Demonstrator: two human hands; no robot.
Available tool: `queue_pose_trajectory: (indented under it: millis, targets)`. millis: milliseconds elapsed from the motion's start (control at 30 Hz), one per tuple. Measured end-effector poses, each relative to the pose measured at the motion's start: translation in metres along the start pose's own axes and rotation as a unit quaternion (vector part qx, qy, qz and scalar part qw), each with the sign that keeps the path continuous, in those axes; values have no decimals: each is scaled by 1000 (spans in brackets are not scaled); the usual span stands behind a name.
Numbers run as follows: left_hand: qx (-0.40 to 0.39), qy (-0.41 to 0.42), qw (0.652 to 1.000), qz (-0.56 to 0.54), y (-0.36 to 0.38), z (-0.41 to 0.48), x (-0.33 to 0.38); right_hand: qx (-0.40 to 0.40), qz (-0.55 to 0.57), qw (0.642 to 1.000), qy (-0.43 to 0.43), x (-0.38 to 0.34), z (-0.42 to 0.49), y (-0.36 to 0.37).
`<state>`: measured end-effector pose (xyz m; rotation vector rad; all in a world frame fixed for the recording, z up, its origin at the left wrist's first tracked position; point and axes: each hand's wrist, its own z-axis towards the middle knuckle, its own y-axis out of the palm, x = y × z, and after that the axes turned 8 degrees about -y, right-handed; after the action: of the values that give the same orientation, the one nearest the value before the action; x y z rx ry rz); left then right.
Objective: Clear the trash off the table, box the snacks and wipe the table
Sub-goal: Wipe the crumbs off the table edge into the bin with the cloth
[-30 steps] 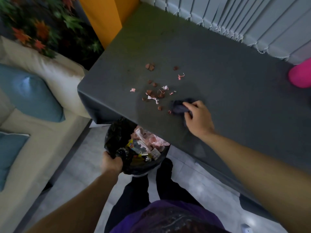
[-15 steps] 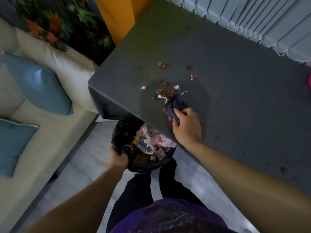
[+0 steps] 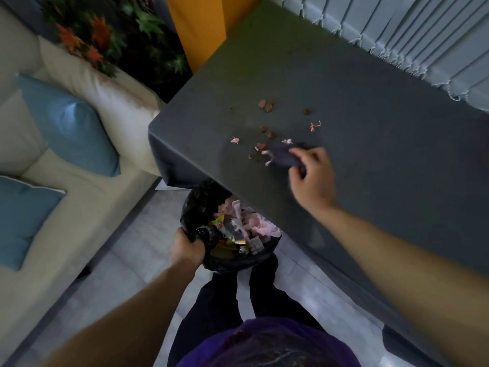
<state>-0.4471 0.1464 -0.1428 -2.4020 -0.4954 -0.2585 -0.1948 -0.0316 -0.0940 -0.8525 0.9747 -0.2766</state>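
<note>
The dark cloth [image 3: 284, 156] lies bunched on the grey worktop [image 3: 383, 144], near its front-left corner, and the right hand [image 3: 311, 178] has its grip pinched on the cloth's near end, fingers curled over it. Just left of the cloth, and partly touching it, sit brown snack crumbs [image 3: 260, 147] and small pink paper scraps [image 3: 234, 140]. More crumbs [image 3: 266, 104] and one pink curl [image 3: 315, 125] lie farther back, apart from the cloth.

Below the worktop's front edge hangs a black trash bag [image 3: 201, 205]. The left hand [image 3: 186, 247] holds it there, grip closed round the bunched rim. Inside it are crumpled pink tissue [image 3: 260, 227] and a yellow snack wrapper [image 3: 221, 226].

Judging by this, the large trash is already bagged and the step in hand is wiping: sweeping the loose bits toward the edge and into the bag. The scattered crumbs and scraps remain to be cleared, and most of the worktop looks unwiped. No snack box is in view, so whether the snacks are boxed cannot be told.

Beyond the corner stand a cream sofa [image 3: 87, 197] with blue cushions [image 3: 71, 125], and pale blinds [image 3: 423, 35] run along the worktop's far side.
</note>
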Motion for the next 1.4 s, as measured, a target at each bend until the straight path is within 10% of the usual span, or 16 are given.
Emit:
queue_pose_trajectory:
  millis: [233,900,1100,1267,1400]
  targets:
    - [-2,2,1000,4,-3,-4,3,-40,-89,988,116,41,60,2]
    - [-4,3,1000,2,-8,-6,9,-297,-33,945,-132,-64,-44,51]
    - [-2,3,1000,-1,-10,-7,7,-228,-53,961,-147,-58,-35,46]
    - [-6,-1,1000,-9,-10,-7,4,-341,-10,920,-194,-52,-39,45]
    - [-4,-1,1000,-20,-12,-4,4,-233,30,965,-117,-56,-37,44]
